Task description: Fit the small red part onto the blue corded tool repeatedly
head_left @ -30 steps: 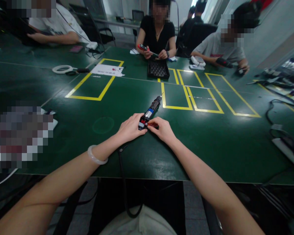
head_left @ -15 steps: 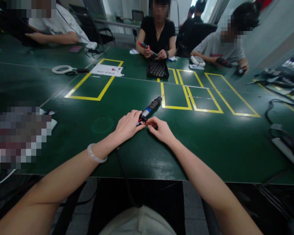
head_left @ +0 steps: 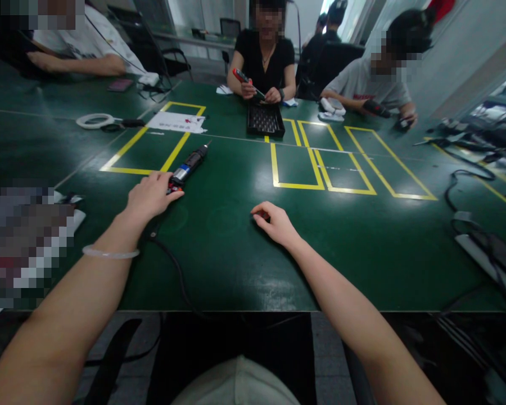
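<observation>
A black corded electric screwdriver (head_left: 188, 164) with a blue band lies on the green table (head_left: 236, 259), its tip pointing away from me toward the yellow tape lines. My left hand (head_left: 150, 195) rests on its near, red-marked end with the fingers curled over it. Its black cable (head_left: 172, 267) trails back off the table's front edge. To the right, my right hand (head_left: 274, 221) rests on the table near the middle, fingers curled, with a small dark item hardly visible at the fingertips. A pale bangle (head_left: 109, 253) circles my left wrist.
Yellow tape rectangles (head_left: 297, 166) mark the table. A black parts tray (head_left: 265, 119) sits in front of a person in black holding a red tool. A white ring (head_left: 95, 120) and paper sheet (head_left: 177, 121) lie far left. Cables (head_left: 468, 197) and devices crowd the right edge.
My left hand has slid the screwdriver well to the left, away from my right hand. My right hand has let go of it and stayed near the middle.
</observation>
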{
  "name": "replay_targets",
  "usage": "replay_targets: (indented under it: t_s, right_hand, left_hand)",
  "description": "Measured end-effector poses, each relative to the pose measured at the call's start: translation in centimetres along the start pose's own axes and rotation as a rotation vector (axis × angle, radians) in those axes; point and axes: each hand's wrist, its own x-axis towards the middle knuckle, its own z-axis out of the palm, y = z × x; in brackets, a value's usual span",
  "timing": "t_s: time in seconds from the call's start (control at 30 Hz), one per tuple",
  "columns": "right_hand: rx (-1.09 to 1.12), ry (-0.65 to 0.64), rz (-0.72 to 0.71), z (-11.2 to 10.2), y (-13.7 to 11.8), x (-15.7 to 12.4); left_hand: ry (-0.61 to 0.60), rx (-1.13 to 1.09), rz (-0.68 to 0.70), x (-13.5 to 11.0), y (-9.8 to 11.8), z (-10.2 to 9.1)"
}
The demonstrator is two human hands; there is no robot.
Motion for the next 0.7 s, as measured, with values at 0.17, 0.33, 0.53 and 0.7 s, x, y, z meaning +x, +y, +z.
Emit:
replay_targets:
  t_s: [0.17,0.33,0.53,0.7]
  right_hand:
    - [-0.014,-0.009,0.006,0.0,-0.1,-0.1]
    - [-0.014,-0.014,0.011,0.1,0.1,-0.1]
    - [-0.022,-0.026,0.011,0.0,0.0,-0.1]
    - [-0.033,-0.037,0.008,-0.1,0.0,-0.1]
  left_hand:
    - [0.036,-0.010,-0.195,1.2,-5.9,0.2]
    - [0.048,-0.011,-0.362,1.1,-8.4,0.1]
    - [0.231,0.015,-0.380,0.1,-6.9,-0.4]
    - [0.226,0.064,-0.337,0.4,-6.6,-0.5]
